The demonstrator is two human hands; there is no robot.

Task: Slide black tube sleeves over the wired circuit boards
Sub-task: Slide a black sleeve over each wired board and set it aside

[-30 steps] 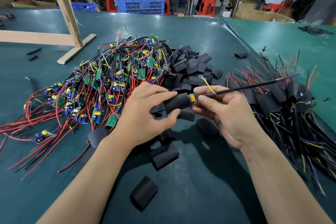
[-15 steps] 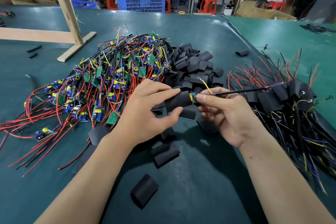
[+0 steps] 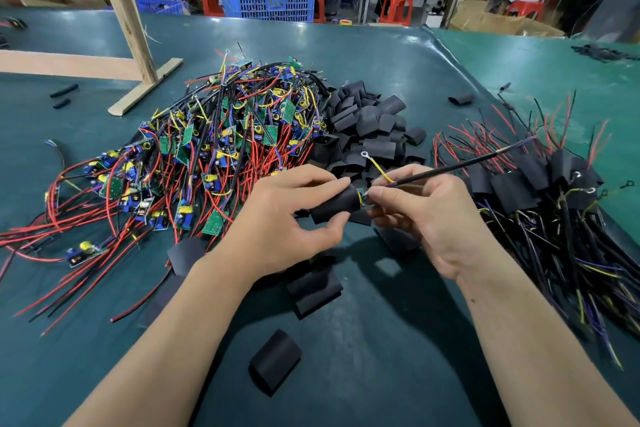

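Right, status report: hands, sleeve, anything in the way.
Left hand grips sleeve. Right hand pinches at the board, only its end showing from sleeve. Nothing in the way; loose sleeves below the hands.

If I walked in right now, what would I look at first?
Probably the big tangled heap of wired circuit boards with red, yellow and black wires, left of the middle of the green table. Right in front, the left hand holds a black tube sleeve while the right hand pinches the board end poking out. Behind them lies a pile of black sleeves.
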